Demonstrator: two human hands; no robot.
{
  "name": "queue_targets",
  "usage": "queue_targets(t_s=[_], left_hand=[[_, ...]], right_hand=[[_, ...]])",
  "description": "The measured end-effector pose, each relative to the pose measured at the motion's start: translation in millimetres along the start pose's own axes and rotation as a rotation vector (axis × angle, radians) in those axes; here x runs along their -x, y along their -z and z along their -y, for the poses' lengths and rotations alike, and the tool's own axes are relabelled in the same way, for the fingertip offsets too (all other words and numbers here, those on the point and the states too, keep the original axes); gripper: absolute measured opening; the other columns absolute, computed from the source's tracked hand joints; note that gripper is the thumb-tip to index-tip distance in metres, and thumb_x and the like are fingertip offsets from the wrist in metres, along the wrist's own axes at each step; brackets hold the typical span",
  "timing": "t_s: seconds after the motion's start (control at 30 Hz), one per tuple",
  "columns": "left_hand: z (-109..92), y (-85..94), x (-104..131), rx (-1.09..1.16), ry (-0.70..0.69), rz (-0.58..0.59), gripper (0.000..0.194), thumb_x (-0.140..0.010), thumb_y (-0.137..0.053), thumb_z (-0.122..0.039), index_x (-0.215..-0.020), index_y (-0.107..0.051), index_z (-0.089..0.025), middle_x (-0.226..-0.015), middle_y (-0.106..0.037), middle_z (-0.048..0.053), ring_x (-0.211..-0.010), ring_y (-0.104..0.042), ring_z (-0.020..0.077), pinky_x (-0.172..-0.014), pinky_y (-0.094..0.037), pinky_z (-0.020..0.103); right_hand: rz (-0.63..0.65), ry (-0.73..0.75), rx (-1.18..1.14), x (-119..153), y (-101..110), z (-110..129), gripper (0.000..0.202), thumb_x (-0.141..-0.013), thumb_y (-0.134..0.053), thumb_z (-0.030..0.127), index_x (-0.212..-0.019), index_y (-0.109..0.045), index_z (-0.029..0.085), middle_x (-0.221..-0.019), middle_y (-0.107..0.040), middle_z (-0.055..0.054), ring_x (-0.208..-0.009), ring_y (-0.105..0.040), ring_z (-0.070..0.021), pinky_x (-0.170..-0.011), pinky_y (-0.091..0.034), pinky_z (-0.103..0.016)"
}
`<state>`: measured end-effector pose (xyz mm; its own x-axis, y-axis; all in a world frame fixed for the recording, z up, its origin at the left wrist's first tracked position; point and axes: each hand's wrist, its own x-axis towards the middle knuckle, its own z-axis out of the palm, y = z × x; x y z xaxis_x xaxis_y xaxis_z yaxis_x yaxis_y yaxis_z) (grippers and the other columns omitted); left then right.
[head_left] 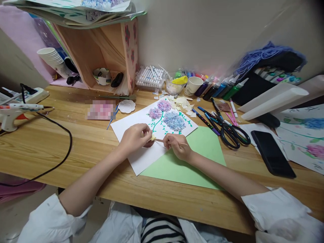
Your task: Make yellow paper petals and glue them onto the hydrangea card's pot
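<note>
On white paper [139, 165], turned at an angle, are pink-purple flower heads [164, 105] and a larger blue one [174, 120] with green stems. My left hand [135, 136] is over the paper's left part, its fingers pinched on a small pale yellow piece [153, 137]. A thin brown stick [181, 143] lies in the closed fingers of my right hand [178, 145], its tip at the yellow piece. Below my left fingers a small brown object [149, 143] shows in part. Green paper [192, 168] lies partly under the white sheet.
A glue gun [15, 113] with a black cord lies at the left. Scissors [233, 135], pens [206, 121] and a phone [273, 153] are at the right. Behind stand a marker box [150, 77], a paper cup [193, 86] and glue bottles [222, 88].
</note>
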<state>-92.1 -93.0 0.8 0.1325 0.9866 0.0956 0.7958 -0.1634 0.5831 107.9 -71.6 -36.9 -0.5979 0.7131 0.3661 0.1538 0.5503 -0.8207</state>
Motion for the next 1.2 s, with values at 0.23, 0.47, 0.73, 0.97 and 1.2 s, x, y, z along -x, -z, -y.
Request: queue_targets(t_s=[0.23,0.47,0.73,0.97,1.2], left_hand=[[17.6,0.0,-9.4,0.084,0.203,-0.217,0.024,-0.085,-0.04,-0.033,-0.075,-0.056,-0.018,-0.079,-0.064,0.003,-0.072,-0.055,0.0166,-0.065,-0.038,0.027],[34.5,-1.9,-17.4,0.054,0.269,-0.311,0.019,-0.083,-0.041,-0.029,-0.074,-0.055,-0.018,-0.081,-0.063,0.005,-0.075,-0.056,0.0182,-0.067,-0.038,0.029],[39.0,-3.5,-19.4,0.036,0.298,-0.296,0.021,-0.083,-0.04,-0.029,-0.075,-0.056,-0.018,-0.086,-0.066,0.007,-0.081,-0.058,0.0206,-0.072,-0.041,0.031],[40.4,-3.9,-19.1,0.008,0.327,-0.281,0.021,-0.083,-0.039,-0.029,-0.077,-0.057,-0.018,-0.088,-0.067,0.007,-0.083,-0.059,0.0208,-0.071,-0.041,0.031],[39.1,-2.8,-18.7,-0.006,0.325,-0.268,0.022,-0.084,-0.039,-0.029,-0.078,-0.057,-0.017,-0.089,-0.068,0.008,-0.083,-0.06,0.0213,-0.071,-0.041,0.031]], right_hand=[[-0.107,-0.363,-0.049,-43.2,-5.8,21.5,0.055,-0.094,-0.026,0.051,-0.051,-0.043,0.02,-0.033,-0.042,0.005,-0.037,-0.043,-0.0093,-0.057,-0.041,-0.024],[-0.013,-0.307,-0.014,-57.0,-2.7,33.6,0.056,-0.093,-0.031,0.048,-0.047,-0.042,0.019,-0.03,-0.039,0.006,-0.035,-0.041,-0.0082,-0.059,-0.041,-0.024],[-0.085,-0.139,0.009,-24.5,2.0,25.4,0.053,-0.096,-0.026,0.045,-0.052,-0.044,0.02,-0.039,-0.043,0.003,-0.04,-0.043,-0.0093,-0.053,-0.038,-0.025],[-0.048,-0.092,0.08,-30.9,-4.9,20.9,0.053,-0.095,-0.025,0.046,-0.053,-0.045,0.02,-0.042,-0.045,0.003,-0.043,-0.045,-0.0094,-0.055,-0.038,-0.025],[0.146,0.017,0.242,-46.0,-4.3,21.3,0.057,-0.092,-0.023,0.052,-0.05,-0.045,0.02,-0.046,-0.047,0.0,-0.043,-0.041,-0.0097,-0.051,-0.031,-0.026]])
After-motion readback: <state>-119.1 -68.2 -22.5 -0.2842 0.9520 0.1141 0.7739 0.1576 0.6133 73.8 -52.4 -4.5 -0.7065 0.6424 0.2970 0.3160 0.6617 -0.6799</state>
